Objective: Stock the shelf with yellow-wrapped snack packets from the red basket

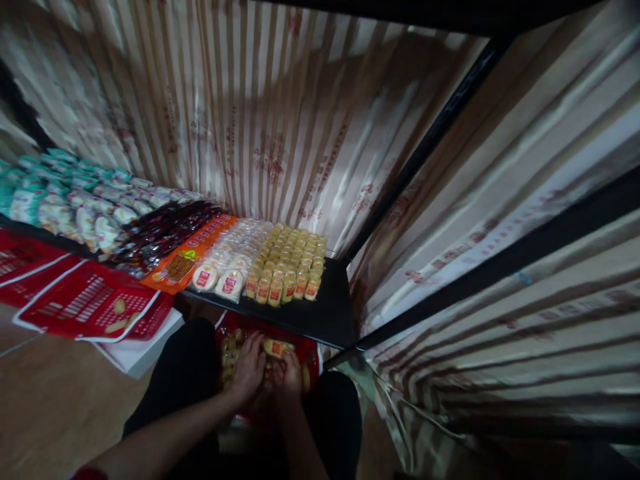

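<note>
A small yellow-wrapped snack pack (276, 348) with an orange-red label is between my hands. My right hand (289, 375) pinches its right end. The fingers of my left hand (249, 367) are closed at its left end; the exact grip is blurred. Both hands are over an open red bag (313, 351) between my knees, in which more yellow packs (229, 357) lie. Just beyond, matching yellow packs (289, 263) stand in tight rows on a black shelf (330, 303).
Left of the rows lie round white-wrapped snacks (219, 270), an orange bag (175, 267), dark packets (167, 230) and teal-and-white packets (65, 193). Red bags (90, 300) hang below the shelf, by a white box (145, 347). Striped curtains (280, 120) and black frame bars (425, 160) surround it.
</note>
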{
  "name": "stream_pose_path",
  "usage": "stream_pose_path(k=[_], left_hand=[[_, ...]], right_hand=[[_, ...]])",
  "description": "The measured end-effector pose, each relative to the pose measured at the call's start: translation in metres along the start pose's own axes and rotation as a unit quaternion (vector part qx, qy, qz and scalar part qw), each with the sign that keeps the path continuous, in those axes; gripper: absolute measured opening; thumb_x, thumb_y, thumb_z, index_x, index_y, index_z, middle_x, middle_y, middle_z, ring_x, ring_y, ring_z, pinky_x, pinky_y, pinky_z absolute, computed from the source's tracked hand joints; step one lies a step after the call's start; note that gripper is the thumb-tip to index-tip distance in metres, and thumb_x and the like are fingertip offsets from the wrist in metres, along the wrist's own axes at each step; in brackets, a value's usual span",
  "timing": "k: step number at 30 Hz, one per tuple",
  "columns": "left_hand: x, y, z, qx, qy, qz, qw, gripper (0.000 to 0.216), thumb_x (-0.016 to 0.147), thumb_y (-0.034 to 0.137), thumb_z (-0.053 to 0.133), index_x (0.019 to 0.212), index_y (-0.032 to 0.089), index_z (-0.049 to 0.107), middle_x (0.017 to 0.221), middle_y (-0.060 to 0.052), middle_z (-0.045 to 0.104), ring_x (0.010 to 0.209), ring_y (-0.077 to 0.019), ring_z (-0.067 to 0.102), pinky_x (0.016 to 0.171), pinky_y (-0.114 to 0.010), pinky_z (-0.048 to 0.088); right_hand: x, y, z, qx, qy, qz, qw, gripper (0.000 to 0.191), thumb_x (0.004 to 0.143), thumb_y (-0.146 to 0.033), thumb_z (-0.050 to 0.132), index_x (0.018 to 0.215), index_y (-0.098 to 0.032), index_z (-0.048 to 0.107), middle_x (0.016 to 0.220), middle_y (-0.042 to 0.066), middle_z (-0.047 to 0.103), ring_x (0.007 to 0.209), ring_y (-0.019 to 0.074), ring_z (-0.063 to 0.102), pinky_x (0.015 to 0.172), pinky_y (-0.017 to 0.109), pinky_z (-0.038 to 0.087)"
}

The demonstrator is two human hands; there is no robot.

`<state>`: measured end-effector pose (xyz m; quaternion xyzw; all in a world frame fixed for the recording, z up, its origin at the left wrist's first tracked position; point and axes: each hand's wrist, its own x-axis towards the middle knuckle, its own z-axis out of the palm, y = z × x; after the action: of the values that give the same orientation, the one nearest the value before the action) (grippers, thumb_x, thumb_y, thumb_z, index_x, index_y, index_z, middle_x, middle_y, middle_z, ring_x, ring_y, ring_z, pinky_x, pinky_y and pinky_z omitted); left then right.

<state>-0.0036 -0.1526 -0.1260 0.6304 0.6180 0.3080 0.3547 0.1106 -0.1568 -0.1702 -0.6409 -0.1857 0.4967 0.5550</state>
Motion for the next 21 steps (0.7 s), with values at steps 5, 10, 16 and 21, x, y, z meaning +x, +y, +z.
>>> stream_pose_path(k=[5,10,16,21], left_hand=[[-0.008,0.026,-0.014,-0.094,-0.040,-0.052,0.993,0.047,0.083,0.030,0.038,0.125,0.012,0.049,0.123,-0.012,0.059,0.115,-0.0201,0.054,0.103,-0.034,0.038],[-0.011,0.048,-0.020,-0.130,-0.035,-0.077,0.988,0.046,0.079,0.035,0.045,0.118,0.012,0.052,0.115,-0.011,0.062,0.103,-0.0196,0.058,0.092,-0.029,0.043],[-0.015,0.060,-0.011,-0.220,-0.097,-0.103,0.965,0.021,0.075,0.030,0.048,0.089,0.017,0.055,0.075,-0.001,0.062,0.064,-0.0134,0.058,0.055,-0.022,0.045],[-0.018,0.073,-0.003,-0.305,-0.092,-0.127,0.939,0.019,0.072,0.032,0.056,0.082,0.017,0.051,0.067,0.003,0.058,0.056,-0.0101,0.055,0.049,-0.019,0.042]], right_hand=[[-0.025,-0.020,0.001,0.151,0.029,0.079,0.985,0.063,0.053,-0.045,0.068,0.109,-0.024,0.050,0.090,0.003,0.067,0.078,0.0174,0.066,0.066,0.026,0.052],[-0.049,-0.048,-0.006,0.159,0.003,0.032,0.987,0.058,0.053,-0.041,0.073,0.106,-0.025,0.056,0.090,-0.001,0.067,0.071,0.0116,0.063,0.065,0.022,0.050],[-0.051,-0.063,-0.017,0.160,0.025,-0.033,0.986,0.064,0.049,-0.044,0.077,0.105,-0.021,0.055,0.084,0.000,0.068,0.065,0.0129,0.063,0.056,0.022,0.048],[-0.047,-0.065,-0.020,0.131,0.027,-0.068,0.989,0.054,0.050,-0.050,0.075,0.090,-0.019,0.058,0.083,0.003,0.069,0.072,0.0171,0.066,0.061,0.024,0.050]])
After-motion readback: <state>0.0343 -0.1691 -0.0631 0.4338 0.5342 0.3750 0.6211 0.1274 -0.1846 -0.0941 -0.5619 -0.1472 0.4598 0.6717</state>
